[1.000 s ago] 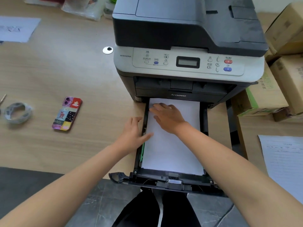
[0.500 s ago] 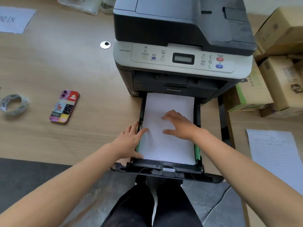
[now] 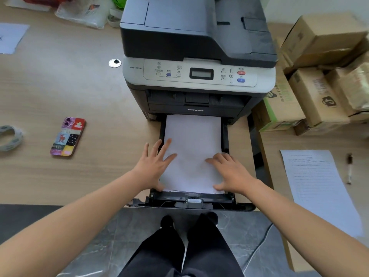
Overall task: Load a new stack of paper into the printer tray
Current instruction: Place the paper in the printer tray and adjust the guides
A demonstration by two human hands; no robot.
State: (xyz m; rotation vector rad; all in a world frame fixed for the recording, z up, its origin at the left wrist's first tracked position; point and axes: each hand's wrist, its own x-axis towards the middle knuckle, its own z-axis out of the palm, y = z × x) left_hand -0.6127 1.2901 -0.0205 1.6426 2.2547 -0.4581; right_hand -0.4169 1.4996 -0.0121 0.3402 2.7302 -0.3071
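Observation:
A grey and black printer (image 3: 197, 47) stands on the wooden desk, with its black paper tray (image 3: 191, 202) pulled out toward me. A white paper stack (image 3: 192, 140) lies flat in the tray. My left hand (image 3: 154, 165) rests spread on the stack's left edge, fingers apart, thumb at the near left corner. My right hand (image 3: 229, 172) lies flat on the stack's near right part, fingers spread. Neither hand grips anything.
A phone in a patchwork case (image 3: 67, 136) and a tape roll (image 3: 9, 137) lie left of the tray. Cardboard boxes (image 3: 319, 80) crowd the right of the printer. A printed sheet (image 3: 317, 186) and a pen (image 3: 349, 168) lie at right. My legs stand below the tray.
My right hand slid from the far middle of the stack back to its near right part. My left hand moved from the tray's left rail onto the paper's left edge.

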